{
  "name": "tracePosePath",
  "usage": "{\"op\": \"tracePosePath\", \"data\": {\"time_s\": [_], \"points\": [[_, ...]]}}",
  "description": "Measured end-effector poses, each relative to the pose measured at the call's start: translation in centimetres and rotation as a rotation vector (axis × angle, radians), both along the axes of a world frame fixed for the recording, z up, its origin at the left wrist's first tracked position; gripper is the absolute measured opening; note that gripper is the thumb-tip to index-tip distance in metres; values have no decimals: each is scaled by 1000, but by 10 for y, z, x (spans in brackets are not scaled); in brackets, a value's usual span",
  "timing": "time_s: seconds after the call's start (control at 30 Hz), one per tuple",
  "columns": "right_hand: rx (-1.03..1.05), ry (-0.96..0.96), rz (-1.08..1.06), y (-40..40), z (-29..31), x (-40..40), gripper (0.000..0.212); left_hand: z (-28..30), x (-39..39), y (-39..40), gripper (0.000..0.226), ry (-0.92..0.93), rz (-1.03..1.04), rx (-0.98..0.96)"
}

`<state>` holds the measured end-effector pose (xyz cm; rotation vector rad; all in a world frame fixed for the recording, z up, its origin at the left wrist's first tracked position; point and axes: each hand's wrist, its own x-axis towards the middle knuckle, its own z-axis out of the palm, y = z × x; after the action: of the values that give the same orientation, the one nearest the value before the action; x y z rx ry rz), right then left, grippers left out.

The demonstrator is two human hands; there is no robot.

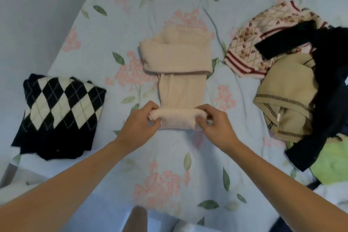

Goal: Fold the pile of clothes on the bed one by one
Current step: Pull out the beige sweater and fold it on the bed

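A beige ribbed knit garment [178, 73] lies lengthwise in the middle of the bed [116, 15], which is covered in pale blue floral sheeting. Its near end is turned up into a roll. The left hand [142, 121] pinches the left end of that roll and the right hand [211, 121] pinches the right end, fingers curled round the fabric. A folded black-and-white argyle sweater [60, 111] sits to the left. A heap of unfolded clothes [293, 81] lies to the right.
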<state>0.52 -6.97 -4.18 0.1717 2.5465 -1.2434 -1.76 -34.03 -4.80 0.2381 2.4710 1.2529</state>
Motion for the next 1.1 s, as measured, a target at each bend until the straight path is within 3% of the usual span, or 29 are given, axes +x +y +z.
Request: {"op": "tracePosePath", "data": {"time_s": [0.13, 0.3, 0.43, 0.47, 0.53, 0.6, 0.7, 0.8, 0.93, 1.03, 1.1], "points": [[-157, -11, -282, 8, 21, -104, 19, 20, -109, 18, 16, -163, 214, 190], [-154, 28, -424, 8, 12, -224, 20, 12, -243, 46, 20, -155, 267, 132], [8, 22, -463, 13, -10, -281, 30, -8, -303, 59, 27, -164, 254, 27], [97, 43, -444, 12, -15, -286, 36, -11, -307, 60, 34, -99, 228, -62], [383, 202, -348, 7, -21, -282, 47, -11, -304, 59, 49, 199, 149, -337], [527, 367, -144, -10, -27, -265, 53, -11, -286, 57, 57, 459, 17, -418], [533, 289, 175, -30, -48, -233, 59, -35, -251, 57, 66, 449, -315, -409], [572, 244, 151, -24, -71, -230, 60, -66, -246, 55, 75, 416, -372, -507], [589, 208, 46, -23, -69, -235, 69, -58, -253, 56, 102, 325, -180, -563], [451, 51, -335, -15, -56, -228, 95, -35, -238, 51, 128, 43, 226, -551], [278, -73, -510, -6, -42, -231, 100, -25, -227, 48, 125, -229, 521, -351]]}}
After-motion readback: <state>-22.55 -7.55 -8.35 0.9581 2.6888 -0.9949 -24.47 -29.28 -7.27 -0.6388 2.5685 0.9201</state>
